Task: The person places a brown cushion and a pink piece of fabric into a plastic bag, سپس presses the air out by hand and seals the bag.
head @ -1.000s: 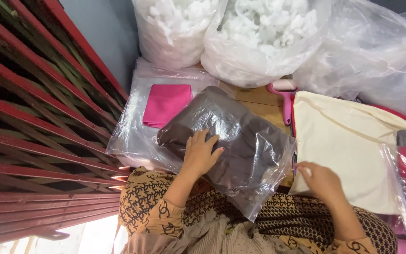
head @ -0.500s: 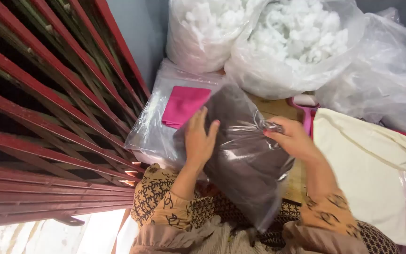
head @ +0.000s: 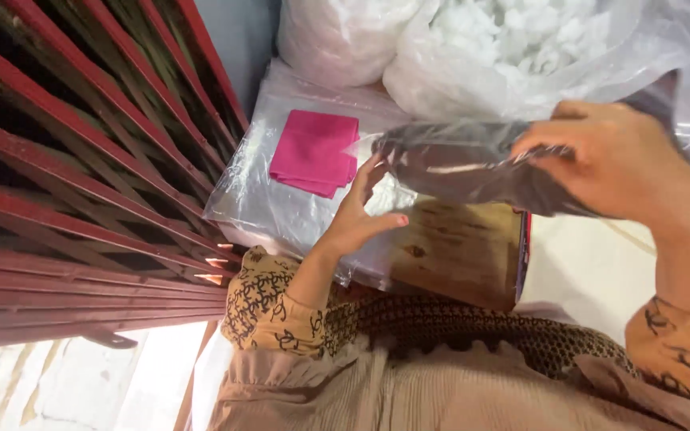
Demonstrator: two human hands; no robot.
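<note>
right hand (head: 612,164) gripping dark bagged cloth (head: 465,160), left hand (head: 357,215) touching its end

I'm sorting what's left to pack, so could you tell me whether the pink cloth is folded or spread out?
Folded: the pink cloth lies as a compact square with layered edges on the clear plastic sheet.

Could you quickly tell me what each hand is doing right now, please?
Left hand: open, fingertips against the end of the dark item in its clear plastic bag.
Right hand: closed around that same bag, holding it up.
</note>
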